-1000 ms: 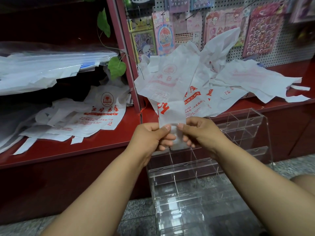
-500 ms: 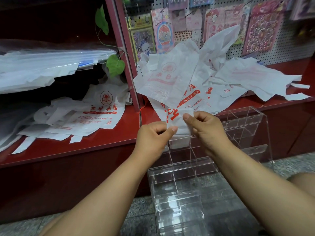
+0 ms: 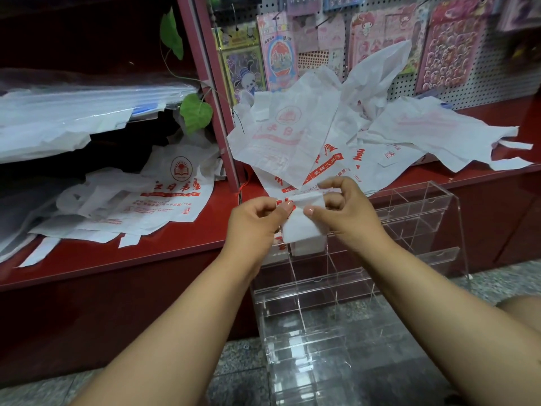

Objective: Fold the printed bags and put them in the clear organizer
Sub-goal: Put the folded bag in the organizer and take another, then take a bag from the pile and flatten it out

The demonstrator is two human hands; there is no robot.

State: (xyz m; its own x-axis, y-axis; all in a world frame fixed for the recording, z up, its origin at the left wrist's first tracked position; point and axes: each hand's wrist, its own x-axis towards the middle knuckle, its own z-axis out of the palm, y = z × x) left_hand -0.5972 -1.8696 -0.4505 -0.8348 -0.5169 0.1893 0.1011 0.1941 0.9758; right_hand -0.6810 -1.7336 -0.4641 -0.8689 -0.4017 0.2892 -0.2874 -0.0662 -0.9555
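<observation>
Both hands meet in the middle of the view, in front of the red shelf (image 3: 164,253) and above the back top part of the clear organizer (image 3: 409,218). Between them is the folded bag (image 3: 301,230), a small white packet of thin plastic, roughly square, with a few red printed marks at its upper left edge. The left hand (image 3: 251,227) pinches the packet at its top left, thumb against curled fingers. The right hand (image 3: 342,212) grips the top right of the packet, thumb on the front face and forefinger bent over the upper edge; its other fingers are curled and lifted. The lower part of the packet hangs free just above a white thing which already sits in one compartment of the top row of the organizer; I cannot tell for sure what that white thing is. The organizer is of transparent plastic with stepped rows of small compartments, and it stands on the speckled grey floor (image 3: 234,367), against the front of the shelf. On the right part of the shelf lies a loose pile of printed bags (image 3: 295,142), white, crumpled and with red characters and a round red logo, spreading up to the front edge just behind the hands. On the left part lie more bags of the same print (image 3: 164,197), flatter, with handles hanging toward the front edge. Behind the pile is a white pegboard (image 3: 483,83) carrying sticker sheets (image 3: 450,45). Green leaves (image 3: 195,112) hang by the red upright post.
</observation>
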